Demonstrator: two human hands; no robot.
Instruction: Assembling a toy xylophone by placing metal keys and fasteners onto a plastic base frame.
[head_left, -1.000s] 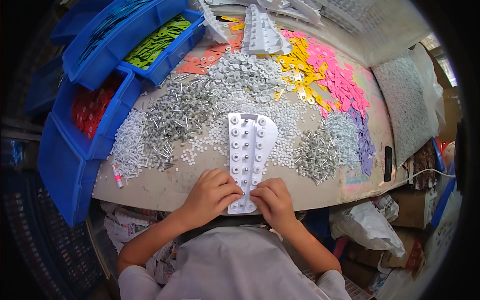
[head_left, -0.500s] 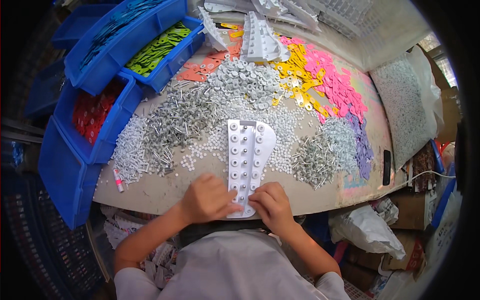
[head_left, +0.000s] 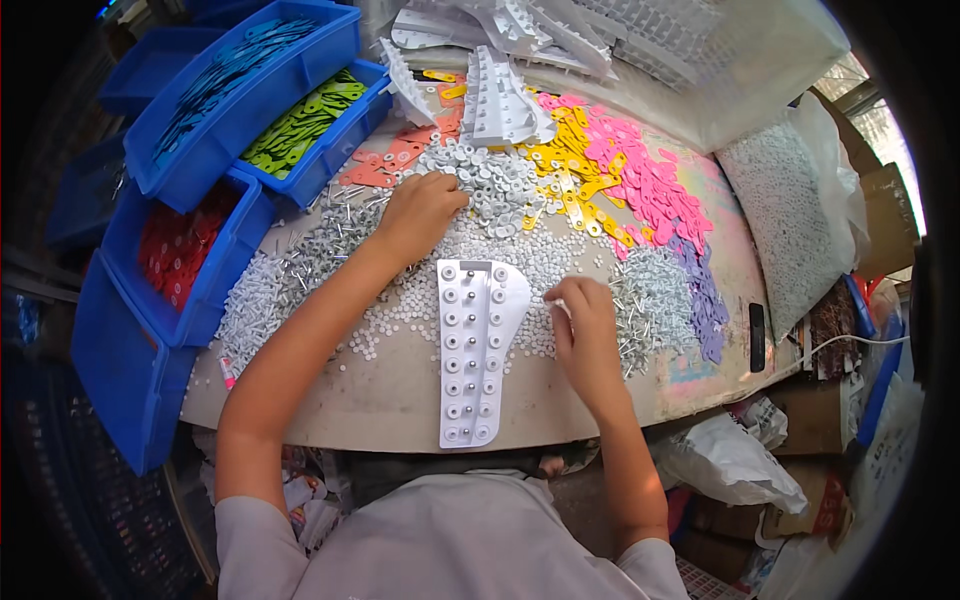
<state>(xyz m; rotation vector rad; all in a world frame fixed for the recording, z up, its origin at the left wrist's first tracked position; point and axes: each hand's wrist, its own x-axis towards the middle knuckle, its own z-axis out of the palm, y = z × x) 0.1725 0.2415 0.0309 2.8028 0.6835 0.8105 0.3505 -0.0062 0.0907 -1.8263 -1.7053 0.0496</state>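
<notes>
Blue bins (head_left: 180, 260) of red, green and blue flat pieces stand along the bench's left edge. Left hand (head_left: 420, 215) reaches far across, fingers curled down into the heap of white washer-like rings (head_left: 480, 180) toward the far middle; whether it has one pinched cannot be told. White peg plate (head_left: 475, 350) lies flat at the near edge, centre, its pegs partly loaded. Right hand (head_left: 580, 320), just right of the plate, pinches a small white piece at its fingertips. Metal screws (head_left: 650, 300) lie beyond it. Judged step: gathering parts for loading the pegs; seating them calls for accurate placement over a free peg
</notes>
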